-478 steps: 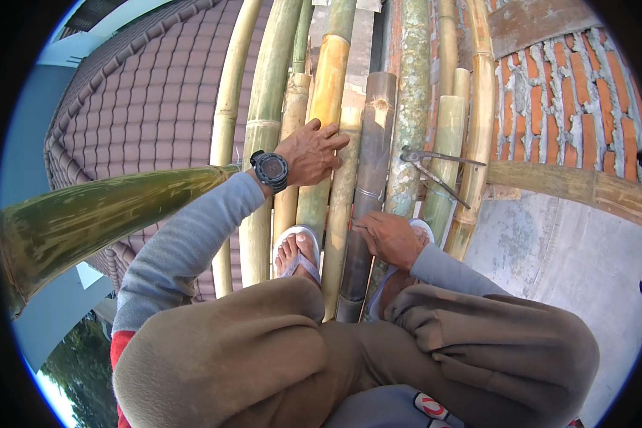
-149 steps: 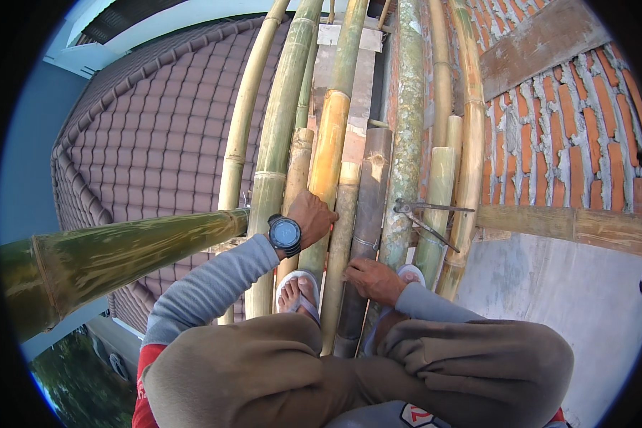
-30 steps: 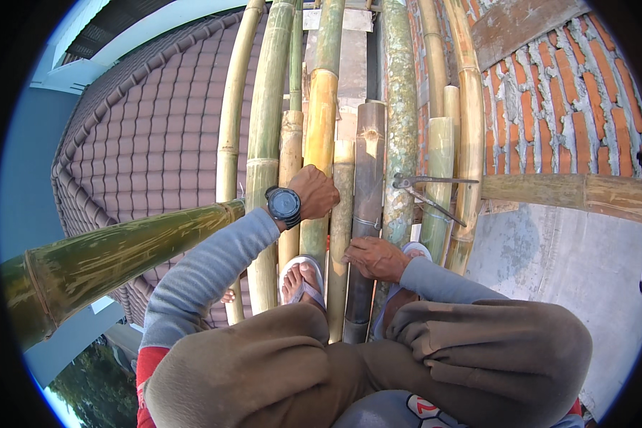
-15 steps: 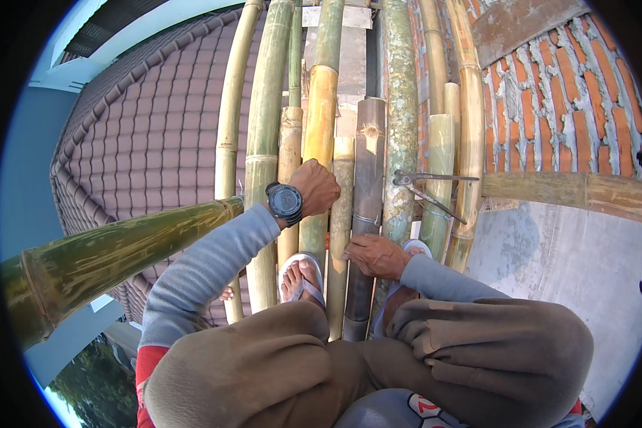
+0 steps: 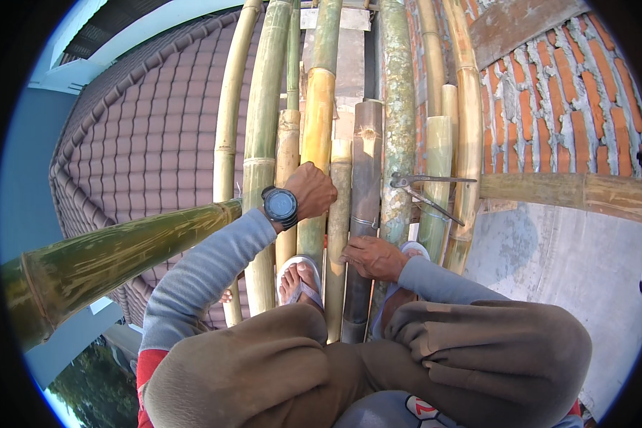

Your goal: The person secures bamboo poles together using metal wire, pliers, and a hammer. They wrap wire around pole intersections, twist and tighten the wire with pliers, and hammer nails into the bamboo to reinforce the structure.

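Observation:
My left hand (image 5: 311, 191), with a black watch on its wrist, is closed in a fist over a yellow-green bamboo pole (image 5: 319, 107). Whatever the fist may hold is hidden. Nearer to me, my right hand (image 5: 373, 257) rests over a dark bamboo pole (image 5: 366, 171), its fingers curled toward the thin bamboo pole (image 5: 339, 182) beside it. What lies in those fingers I cannot make out. A thin wire (image 5: 364, 223) loops round the dark pole just beyond the right hand. Pincers (image 5: 415, 184) with spread handles lie across a mottled pole (image 5: 397, 93) to the right.
I squat in flip-flops (image 5: 303, 277) on the row of bamboo poles. A thick green bamboo (image 5: 128, 250) crosses at left, with a tiled roof (image 5: 150, 143) below. At right are a brick wall (image 5: 563, 100), a horizontal bamboo (image 5: 556, 192) and a grey sheet (image 5: 535, 250).

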